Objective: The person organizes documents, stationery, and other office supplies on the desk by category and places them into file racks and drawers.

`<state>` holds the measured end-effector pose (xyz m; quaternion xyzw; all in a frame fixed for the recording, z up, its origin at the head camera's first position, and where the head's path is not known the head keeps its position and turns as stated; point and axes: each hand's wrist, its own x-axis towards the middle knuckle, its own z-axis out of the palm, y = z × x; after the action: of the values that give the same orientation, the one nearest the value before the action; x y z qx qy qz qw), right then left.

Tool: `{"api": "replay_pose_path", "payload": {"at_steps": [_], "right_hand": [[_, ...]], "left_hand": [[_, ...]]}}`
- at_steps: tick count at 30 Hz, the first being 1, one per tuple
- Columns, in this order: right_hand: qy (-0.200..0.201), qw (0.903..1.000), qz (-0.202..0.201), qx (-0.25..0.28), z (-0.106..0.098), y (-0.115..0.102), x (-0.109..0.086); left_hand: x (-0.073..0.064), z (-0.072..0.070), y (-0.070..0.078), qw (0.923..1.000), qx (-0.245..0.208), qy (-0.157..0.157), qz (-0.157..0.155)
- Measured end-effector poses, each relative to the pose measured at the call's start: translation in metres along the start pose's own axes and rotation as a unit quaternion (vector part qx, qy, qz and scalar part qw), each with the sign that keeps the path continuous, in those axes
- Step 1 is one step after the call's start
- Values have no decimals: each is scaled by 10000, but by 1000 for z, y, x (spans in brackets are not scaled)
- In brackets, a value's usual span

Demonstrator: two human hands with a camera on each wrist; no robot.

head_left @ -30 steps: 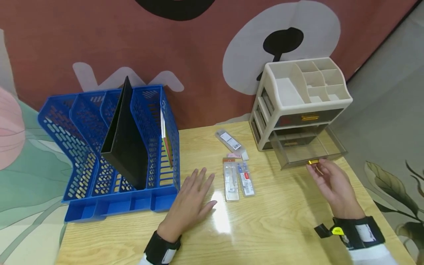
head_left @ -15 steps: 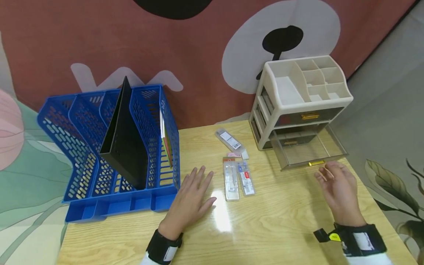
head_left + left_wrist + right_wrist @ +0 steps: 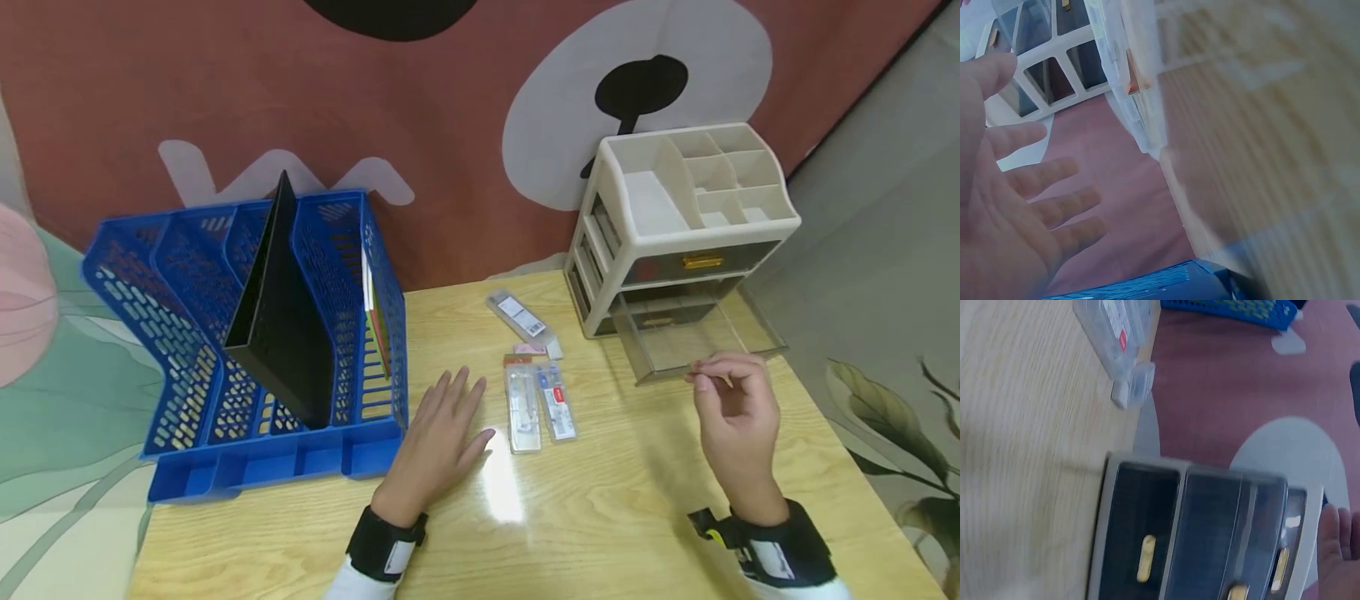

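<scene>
My left hand (image 3: 433,440) lies palm down on the table, fingers spread, between the blue file rack (image 3: 277,457) and several clear plastic packs. A slim clear case (image 3: 522,412) and a pen refill pack with a red mark (image 3: 557,407) lie closest to it. In the head view my right hand (image 3: 738,417) overlaps the front edge of a pulled-out clear drawer (image 3: 660,346), hiding its gold handle. Its fingers are loosely bent, thumb near the index fingertip, nothing visible between them. The right wrist view shows that handle (image 3: 1238,592) apart from the hand (image 3: 1337,550).
The drawer belongs to a white desktop organizer (image 3: 611,179) with open compartments on top. A grey labelled case (image 3: 519,317) and a pink item (image 3: 530,349) lie behind the packs. A black folder (image 3: 288,333) and thin booklets (image 3: 377,325) stand in the rack.
My right hand let go of the drawer's gold handle, drew back slightly, then came left and turned over the drawer's front edge. The drawer stays pulled out. My left hand barely moved.
</scene>
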<state>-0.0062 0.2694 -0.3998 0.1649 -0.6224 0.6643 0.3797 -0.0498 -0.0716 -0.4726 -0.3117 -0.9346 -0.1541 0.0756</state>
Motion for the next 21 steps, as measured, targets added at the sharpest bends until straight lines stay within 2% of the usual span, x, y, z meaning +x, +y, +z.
{"api": "replay_pose_path", "payload": {"at_steps": [2,4,6,8,10,17,21], "right_hand": [[-383,9987,-187,-277,11,3,-1],[-746,9921,-350,-951,19,7,-3],[-1154,9770,-410,-1746,27,14,-5],[-1543,9559,-383,-2469,33,21,-7],[-1871,9360,-332,-2962,39,30,-9],[-2558,9048,418,-3379,50,62,-15],[-2808,8841,1152,-3554,55,82,-13]], "left_hand": [[3,1,-1,10000,-13,-8,-49],[5,2,-2,10000,-23,-31,-83],[7,2,-3,9999,-15,-61,-117],[9,2,-3,9999,-30,-79,-121],[11,2,-4,9999,-71,-101,-105],[15,3,-4,9994,-49,-298,-192],[14,4,-5,9990,-38,-322,-305]]}}
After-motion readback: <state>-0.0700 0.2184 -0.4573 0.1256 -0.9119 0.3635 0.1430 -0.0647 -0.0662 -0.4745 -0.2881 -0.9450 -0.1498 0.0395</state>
